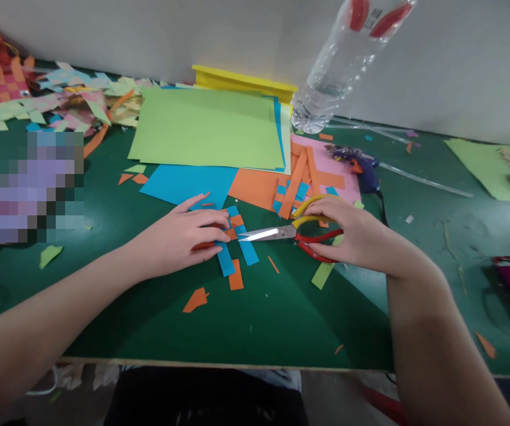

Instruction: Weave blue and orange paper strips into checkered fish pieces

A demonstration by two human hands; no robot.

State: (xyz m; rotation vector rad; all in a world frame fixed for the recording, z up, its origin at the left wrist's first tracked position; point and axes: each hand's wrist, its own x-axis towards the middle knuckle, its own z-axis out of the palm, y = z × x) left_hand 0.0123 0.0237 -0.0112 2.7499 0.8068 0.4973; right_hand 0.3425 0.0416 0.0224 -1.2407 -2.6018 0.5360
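Observation:
Scissors (291, 231) with one yellow and one red handle are in my right hand (350, 234), whose thumb and fingers go through the handles. The blades point left, slightly parted, and their tips reach the edge of a small weave of blue and orange paper strips (248, 248). My left hand (186, 236) grips this weave from its left side, with the index finger stretched out; its fingers hide part of the weave. Below it lies a short orange strip (236, 277). A green strip (321, 276) lies partly beneath my right hand.
Behind my hands lie stacked green sheets (210, 127), a blue sheet (188, 180) and loose orange strips (297, 180). A water bottle (332, 71) and glue gun (364, 167) stand or lie to the right. Paper scraps (77, 97) heap at back left.

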